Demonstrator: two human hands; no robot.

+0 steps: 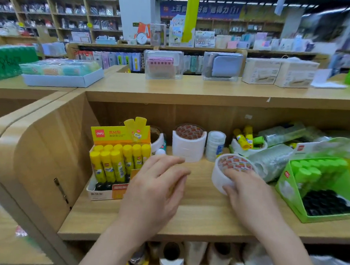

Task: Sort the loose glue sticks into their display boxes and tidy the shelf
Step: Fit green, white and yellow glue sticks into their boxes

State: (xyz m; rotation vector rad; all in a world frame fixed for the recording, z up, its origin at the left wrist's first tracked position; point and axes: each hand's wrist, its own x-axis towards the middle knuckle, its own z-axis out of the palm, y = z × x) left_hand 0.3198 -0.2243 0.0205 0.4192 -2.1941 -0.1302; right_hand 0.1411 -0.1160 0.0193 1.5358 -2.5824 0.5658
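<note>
Wooden shelving in a stationery shop was examined, and the open shelf board (195,215) carried the stock noted below. At its left end stood a yellow display box (112,135), upright, its rows filled with yellow-capped glue sticks (115,161). At the right stood a green display box (285,192), leaning back, with green-capped glue sticks (315,167) in its rear rows and black round ends in the front rows (what these were could not be told). Several loose yellow glue sticks (244,137) and one loose green stick (258,140) lay at the back of the shelf, heaped in the hollow of a white tape ring (251,150), well apart from the yellow box and near the green one. A white tape stack (188,147) and a clear tape stack (215,145) stood side by side at the back centre. A wrapped bundle of clear rolls (270,160) lay beside the green box. The left hand (158,184) hovered over the board just beside the yellow box, fingers relaxed and together, holding nothing. The right hand (248,194) grasped a tape roll (229,168), tilted on edge, with fingertips on its printed face and the thumb under its rim.
</note>
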